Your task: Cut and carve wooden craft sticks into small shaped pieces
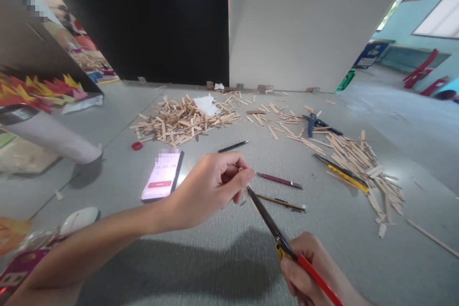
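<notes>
In the middle of the head view my left hand (pixel 215 184) is closed in a pinch. What sits between its fingertips is too small to make out. My right hand (pixel 310 267), lower right, grips a pair of scissors (pixel 267 217) with a red and a yellow handle. The dark blades look nearly closed, and their tips reach up to just under my left fingertips. Just beyond lie a maroon pen (pixel 279 180), a brownish pen (pixel 281 202) and a black pen (pixel 233 146) on the grey table (pixel 201 267).
Cut wooden sticks form a heap (pixel 175 122) at back left and a looser pile (pixel 362 162) at right. A lit phone (pixel 163 174), a white mouse (pixel 79 220), a paper-covered tube (pixel 53 134), dark blue pliers (pixel 315 124) and a yellow cutter (pixel 347 178) lie around. Upright panels (pixel 294 24) stand behind.
</notes>
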A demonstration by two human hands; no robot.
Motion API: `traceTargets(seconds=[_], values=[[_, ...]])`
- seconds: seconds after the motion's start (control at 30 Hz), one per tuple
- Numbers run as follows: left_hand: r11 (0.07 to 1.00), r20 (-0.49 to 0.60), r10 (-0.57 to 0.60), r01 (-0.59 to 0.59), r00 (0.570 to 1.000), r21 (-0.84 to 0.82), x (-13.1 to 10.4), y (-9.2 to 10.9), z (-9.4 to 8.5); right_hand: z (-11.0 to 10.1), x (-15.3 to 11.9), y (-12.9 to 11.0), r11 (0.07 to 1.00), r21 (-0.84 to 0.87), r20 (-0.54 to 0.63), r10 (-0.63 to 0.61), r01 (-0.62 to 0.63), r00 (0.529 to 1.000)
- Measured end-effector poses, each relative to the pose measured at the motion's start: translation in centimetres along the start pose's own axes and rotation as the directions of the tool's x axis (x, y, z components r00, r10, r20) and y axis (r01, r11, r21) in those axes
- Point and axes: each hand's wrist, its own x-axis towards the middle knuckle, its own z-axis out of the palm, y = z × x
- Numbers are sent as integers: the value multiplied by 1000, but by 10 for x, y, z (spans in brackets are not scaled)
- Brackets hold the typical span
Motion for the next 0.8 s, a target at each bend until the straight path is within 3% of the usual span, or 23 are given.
traceTargets(seconds=[0.37,0.57,0.8], values=[[999,33,17,-16,999,-49,4,-7,1,0,5,-7,998,-55,17,25,-24,1000],[998,7,19,-19,1000,53,5,-14,3,-2,7,8,998,4,6,69,-69,998],[998,19,-34,33,999,60,7,-17,3,1,1,17,995,102,-23,-13,15,1000]])
